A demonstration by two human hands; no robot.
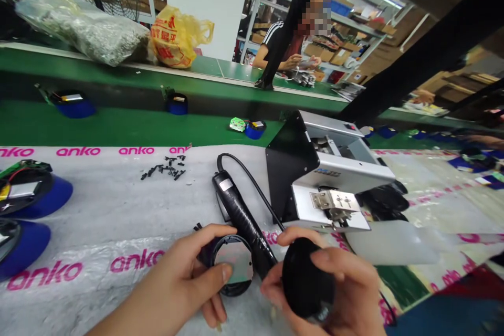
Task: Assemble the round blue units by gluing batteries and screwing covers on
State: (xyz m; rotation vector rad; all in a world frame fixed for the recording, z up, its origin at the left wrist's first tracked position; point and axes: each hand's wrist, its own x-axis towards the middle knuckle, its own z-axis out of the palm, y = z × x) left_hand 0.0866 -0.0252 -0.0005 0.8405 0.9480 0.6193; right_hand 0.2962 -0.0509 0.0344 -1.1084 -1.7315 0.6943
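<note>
My left hand [189,273] grips a round black-rimmed part [242,260] with a shiny, pale flat face, the thumb resting on its edge. In my right hand [354,289] is a smooth black round cover [305,278], fingers wrapped about its sides. The two pieces are apart, with a small gap between them. Behind and between my hands a black electric screwdriver [238,210] with a cord lies slanted on the sheet. Small black plastic pieces [167,168] are scattered farther back on the left.
A white-and-black machine [334,168] stands right of the screwdriver. Blue round housings [59,194] with exposed batteries sit at the left edge. More housings [255,128] rest on the green belt [129,126]. Across it, a co-worker [283,47] handles small parts.
</note>
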